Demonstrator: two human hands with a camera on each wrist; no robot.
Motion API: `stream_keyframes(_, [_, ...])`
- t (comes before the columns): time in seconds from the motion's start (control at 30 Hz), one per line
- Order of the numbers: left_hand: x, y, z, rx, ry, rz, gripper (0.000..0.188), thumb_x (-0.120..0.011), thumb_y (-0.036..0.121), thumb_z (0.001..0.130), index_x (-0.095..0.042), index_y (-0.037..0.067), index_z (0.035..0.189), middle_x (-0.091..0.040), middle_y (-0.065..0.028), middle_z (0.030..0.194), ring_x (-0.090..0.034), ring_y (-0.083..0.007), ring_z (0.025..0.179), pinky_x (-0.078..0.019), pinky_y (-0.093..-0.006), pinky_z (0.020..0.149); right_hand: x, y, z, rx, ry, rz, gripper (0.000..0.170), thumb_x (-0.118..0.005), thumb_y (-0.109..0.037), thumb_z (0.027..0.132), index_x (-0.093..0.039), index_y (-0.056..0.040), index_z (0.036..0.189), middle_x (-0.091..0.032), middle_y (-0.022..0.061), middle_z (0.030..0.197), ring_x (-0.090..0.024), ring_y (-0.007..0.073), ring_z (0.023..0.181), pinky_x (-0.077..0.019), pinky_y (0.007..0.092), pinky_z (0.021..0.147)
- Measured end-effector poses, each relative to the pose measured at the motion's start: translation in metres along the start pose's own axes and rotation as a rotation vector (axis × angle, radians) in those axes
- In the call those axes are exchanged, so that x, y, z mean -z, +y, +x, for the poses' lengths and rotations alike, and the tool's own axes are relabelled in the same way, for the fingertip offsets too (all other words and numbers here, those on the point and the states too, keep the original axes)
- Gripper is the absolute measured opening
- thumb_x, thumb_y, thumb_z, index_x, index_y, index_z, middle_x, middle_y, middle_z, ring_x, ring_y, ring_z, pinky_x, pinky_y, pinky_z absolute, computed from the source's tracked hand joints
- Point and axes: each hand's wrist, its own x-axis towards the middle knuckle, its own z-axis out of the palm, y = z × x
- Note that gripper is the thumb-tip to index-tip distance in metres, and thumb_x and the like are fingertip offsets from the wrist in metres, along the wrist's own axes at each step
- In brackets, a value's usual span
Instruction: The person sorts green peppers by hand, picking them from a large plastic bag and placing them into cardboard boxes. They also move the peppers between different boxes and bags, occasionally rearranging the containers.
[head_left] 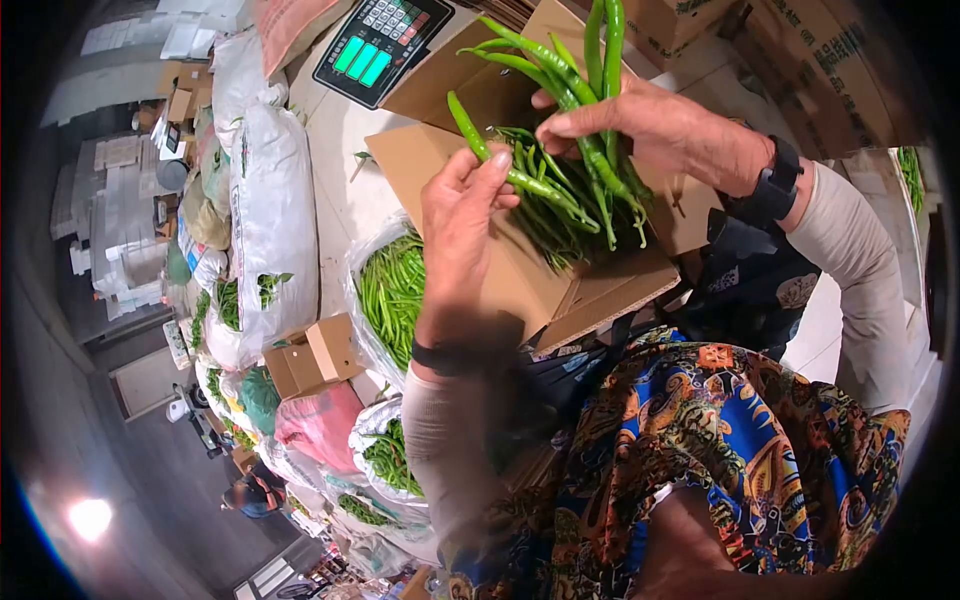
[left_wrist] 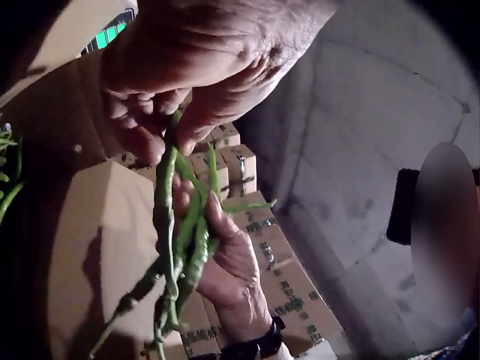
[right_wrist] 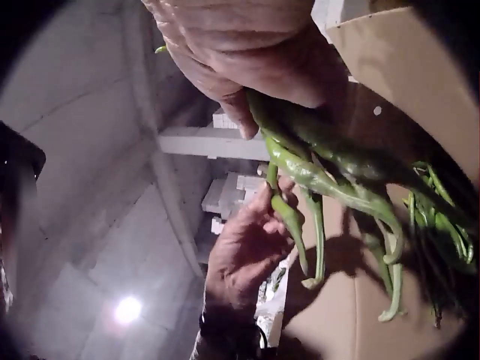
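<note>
Over an open cardboard box (head_left: 520,285), my left hand (head_left: 455,225) pinches one long green chili pepper (head_left: 466,124) between thumb and fingertips. Just to its right, my right hand (head_left: 685,125) holds a bunch of long green chili peppers (head_left: 575,85), their stem ends hanging down over the box. More green chili peppers (head_left: 550,245) lie inside that box. In the left wrist view the pinched chili pepper (left_wrist: 164,202) hangs in front of the bunch. From the right wrist, the bunch (right_wrist: 322,180) comes out below my right palm, with my left hand (right_wrist: 244,251) behind it.
A scale (head_left: 375,45) with a lit green display stands beyond the box. Left of the box is a plastic-lined bag of green chili peppers (head_left: 388,300). White sacks (head_left: 275,210) line the far left, near a small carton (head_left: 318,355). Printed cartons (head_left: 830,75) stand at the upper right.
</note>
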Motion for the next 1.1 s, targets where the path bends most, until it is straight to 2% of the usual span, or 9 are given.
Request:
stream_keyframes(0.17, [0.028, -0.016, 0.007, 0.097, -0.018, 0.117, 0.026, -0.066, 0.016, 0.087, -0.06, -0.002, 0.106, -0.059, -0.0008, 0.081, -0.054, -0.0074, 0.067, -0.0462, -0.0211, 0.063, 0.0, -0.01, -0.002, 0.039, -0.023, 0.091, 0.038, -0.065, -0.009, 0.082, -0.053, 0.0077, 0.115, -0.066, 0.0165, 0.097, -0.063, 0.0189, 0.084, -0.0511, 0.0289, 0.078])
stream_keyframes(0.27, [0.038, -0.031, 0.013, 0.209, -0.033, 0.488, 0.027, -0.064, 0.018, 0.087, -0.058, -0.002, 0.106, -0.057, -0.0008, 0.079, -0.051, -0.0066, 0.064, -0.0456, -0.0219, 0.06, -0.006, -0.01, -0.006, -0.004, -0.014, 0.2, 0.034, -0.064, -0.007, 0.083, -0.055, 0.0066, 0.112, -0.064, 0.018, 0.108, -0.063, 0.0195, 0.089, -0.0513, 0.0309, 0.084])
stream_keyframes(0.33, [0.026, -0.023, 0.011, -0.171, -0.039, 0.939, 0.027, -0.062, 0.02, 0.089, -0.057, -0.002, 0.105, -0.055, 0.0, 0.076, -0.049, -0.0057, 0.061, -0.0433, -0.0222, 0.057, -0.005, -0.006, -0.003, -0.01, -0.049, 0.172, 0.032, -0.064, -0.007, 0.083, -0.056, 0.0032, 0.111, -0.064, 0.0146, 0.108, -0.063, 0.0186, 0.092, -0.0506, 0.031, 0.086])
stream_keyframes(0.37, [0.006, -0.017, 0.005, -0.04, 0.0, 0.278, 0.027, -0.062, 0.024, 0.09, -0.06, 0.0, 0.102, -0.054, 0.0008, 0.076, -0.047, -0.005, 0.064, -0.0397, -0.0212, 0.058, -0.007, -0.002, -0.002, -0.009, -0.061, 0.131, 0.04, -0.066, -0.007, 0.082, -0.052, 0.0007, 0.119, -0.064, 0.0127, 0.105, -0.063, 0.0174, 0.093, -0.0504, 0.0301, 0.086])
stream_keyframes(0.5, [-0.019, 0.002, -0.002, 0.013, -0.043, 0.045, 0.025, -0.064, 0.025, 0.09, -0.062, 0.002, 0.101, -0.057, 0.0013, 0.081, -0.044, -0.0042, 0.068, -0.0351, -0.0183, 0.063, -0.017, 0.007, -0.009, -0.071, -0.083, 0.053, 0.041, -0.069, -0.009, 0.081, -0.055, -0.0016, 0.119, -0.065, 0.0059, 0.1, -0.062, 0.0152, 0.093, -0.0487, 0.0293, 0.085])
stream_keyframes(0.6, [-0.016, -0.009, 0.007, -0.066, -0.092, 0.013, 0.029, -0.063, 0.023, 0.088, -0.061, -0.001, 0.105, -0.061, -0.0007, 0.084, -0.05, -0.0055, 0.069, -0.0397, -0.021, 0.06, -0.021, 0.01, -0.009, -0.082, -0.065, 0.025, 0.035, -0.071, -0.008, 0.079, -0.059, -0.0024, 0.112, -0.064, 0.0042, 0.095, -0.061, 0.0145, 0.087, -0.0481, 0.0289, 0.081])
stream_keyframes(0.7, [-0.002, -0.012, 0.012, 0.042, -0.053, 0.037, 0.027, -0.062, 0.02, 0.088, -0.061, -0.002, 0.104, -0.061, -0.0016, 0.084, -0.053, -0.0072, 0.071, -0.043, -0.022, 0.062, -0.009, 0.008, -0.003, 0.031, 0.188, -0.003, 0.026, -0.071, -0.007, 0.079, -0.061, -0.0027, 0.103, -0.062, 0.0024, 0.088, -0.057, 0.0128, 0.079, -0.0471, 0.0265, 0.074])
stream_keyframes(0.93, [0.036, -0.032, 0.021, 0.193, -0.024, 0.382, 0.029, -0.063, 0.015, 0.087, -0.059, -0.004, 0.109, -0.056, -0.001, 0.077, -0.053, -0.0068, 0.066, -0.0455, -0.0185, 0.058, 0.015, -0.006, -0.001, 0.095, 0.107, -0.078, 0.03, -0.069, -0.022, 0.083, -0.063, -0.004, 0.106, -0.062, 0.0022, 0.089, -0.057, 0.0104, 0.083, -0.0452, 0.0246, 0.075])
stream_keyframes(1.1, [0.027, -0.041, 0.027, 0.103, 0.006, 0.448, 0.036, -0.068, 0.018, 0.083, -0.057, -0.003, 0.11, -0.062, -0.0062, 0.08, -0.055, -0.0094, 0.065, -0.0464, -0.0229, 0.056, 0.003, 0.009, 0.0, 0.02, 0.089, 0.005, 0.03, -0.068, -0.015, 0.084, -0.062, -0.0032, 0.111, -0.063, 0.003, 0.102, -0.057, 0.0118, 0.095, -0.0462, 0.0288, 0.084])
